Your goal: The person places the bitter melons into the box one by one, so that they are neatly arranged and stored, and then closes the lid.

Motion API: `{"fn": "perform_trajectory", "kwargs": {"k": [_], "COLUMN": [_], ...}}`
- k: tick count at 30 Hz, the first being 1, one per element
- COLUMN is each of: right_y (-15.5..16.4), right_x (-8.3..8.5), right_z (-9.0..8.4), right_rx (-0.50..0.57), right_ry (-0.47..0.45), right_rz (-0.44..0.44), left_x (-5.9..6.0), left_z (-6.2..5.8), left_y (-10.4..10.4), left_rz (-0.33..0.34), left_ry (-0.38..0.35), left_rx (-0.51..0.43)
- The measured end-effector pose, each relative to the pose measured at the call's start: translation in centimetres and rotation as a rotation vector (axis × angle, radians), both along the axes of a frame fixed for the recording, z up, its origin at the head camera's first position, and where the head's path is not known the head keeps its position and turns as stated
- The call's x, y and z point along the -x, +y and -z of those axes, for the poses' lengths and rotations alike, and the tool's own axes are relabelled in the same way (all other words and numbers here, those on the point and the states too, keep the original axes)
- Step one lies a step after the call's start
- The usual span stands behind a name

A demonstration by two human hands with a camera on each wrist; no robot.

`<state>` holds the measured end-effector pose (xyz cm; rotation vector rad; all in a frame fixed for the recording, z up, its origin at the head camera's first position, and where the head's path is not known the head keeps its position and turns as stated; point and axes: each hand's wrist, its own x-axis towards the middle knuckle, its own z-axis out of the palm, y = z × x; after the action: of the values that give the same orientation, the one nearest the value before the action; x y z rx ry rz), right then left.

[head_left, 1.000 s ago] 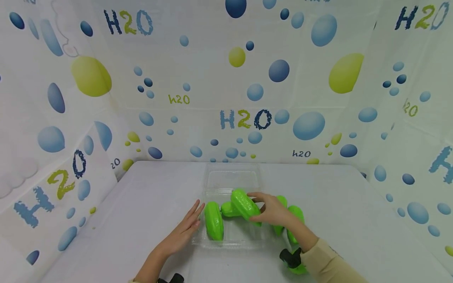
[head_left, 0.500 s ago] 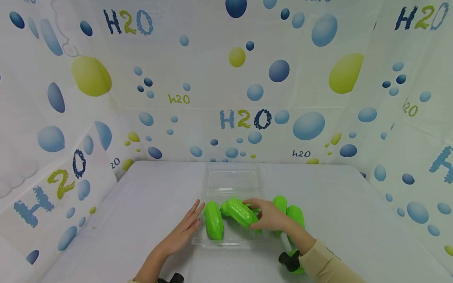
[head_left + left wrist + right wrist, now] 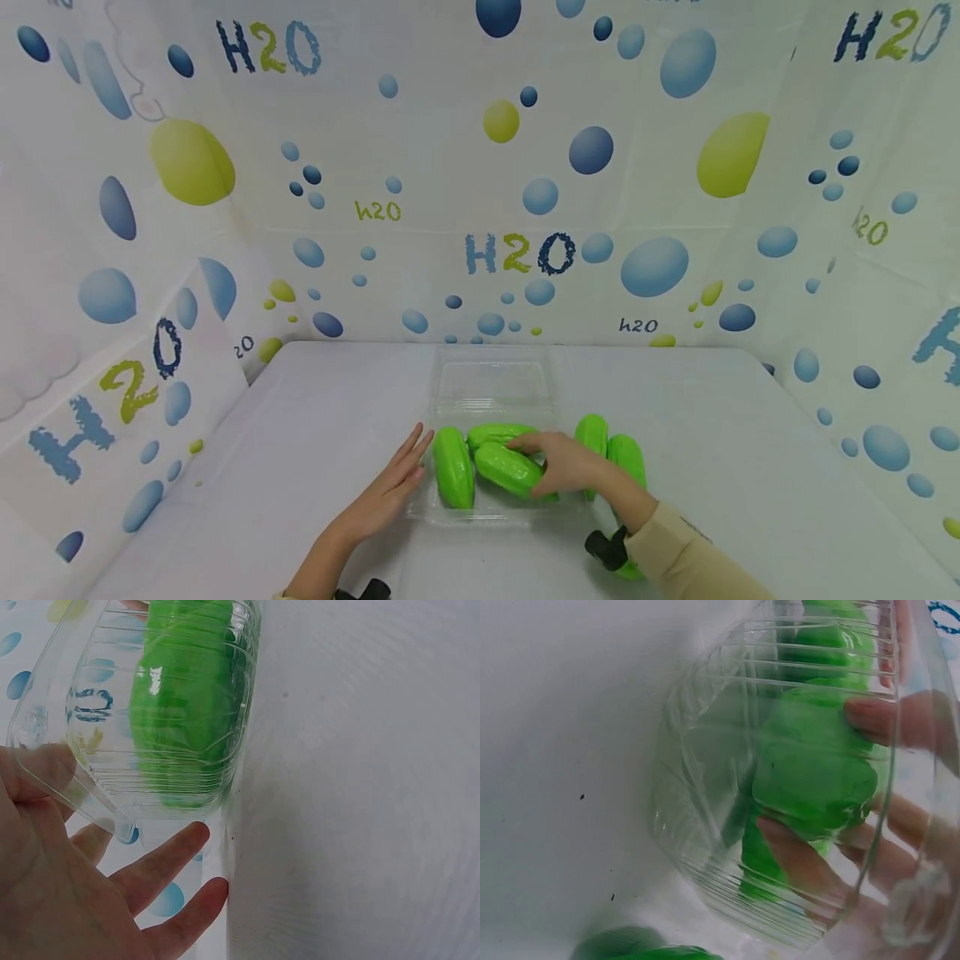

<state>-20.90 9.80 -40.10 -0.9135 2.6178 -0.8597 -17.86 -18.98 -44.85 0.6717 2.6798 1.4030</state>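
Observation:
A clear plastic clamshell box (image 3: pixel 491 518) lies on the white table with its lid (image 3: pixel 491 379) folded back. Inside, one glossy green cucumber-like piece (image 3: pixel 453 468) lies lengthwise at the left, and another (image 3: pixel 495 432) lies crosswise at the back. My right hand (image 3: pixel 573 462) grips a third green piece (image 3: pixel 506 469) low in the box, in front of the crosswise one; thumb and fingers lie about this piece (image 3: pixel 810 765) in the right wrist view. My left hand (image 3: pixel 382 496) has straight, spread fingers at the box's left side, by the rim (image 3: pixel 127 825) in the left wrist view.
Right of the box lie more green pieces: one (image 3: pixel 592 433), another (image 3: pixel 628 457) beside it, and one (image 3: pixel 630 572) partly hidden by the right wrist's black camera (image 3: pixel 606 548). A white cloth with printed bubbles (image 3: pixel 540 196) hangs behind the table.
My right hand has brought its green piece down and toward me, from above the crosswise piece to in front of it. The left hand has stayed still.

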Motion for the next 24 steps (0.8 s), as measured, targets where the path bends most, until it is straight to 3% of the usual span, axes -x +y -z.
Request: {"fn": "perform_trajectory", "kwargs": {"k": [14, 24], "right_y": [-0.8, -1.3], "right_x": [-0.2, -0.3], "right_z": [0.5, 1.2], "right_rx": [-0.03, -0.022], "right_ry": [0.041, 0.189], "right_rz": [0.062, 0.226], "left_x": [-0.2, -0.1], "left_z": [-0.1, -0.1], "left_y": [0.2, 0.0], "left_rz": [-0.017, -0.005], "left_ry": [0.003, 0.0], "left_rx": [0.017, 0.02]}}
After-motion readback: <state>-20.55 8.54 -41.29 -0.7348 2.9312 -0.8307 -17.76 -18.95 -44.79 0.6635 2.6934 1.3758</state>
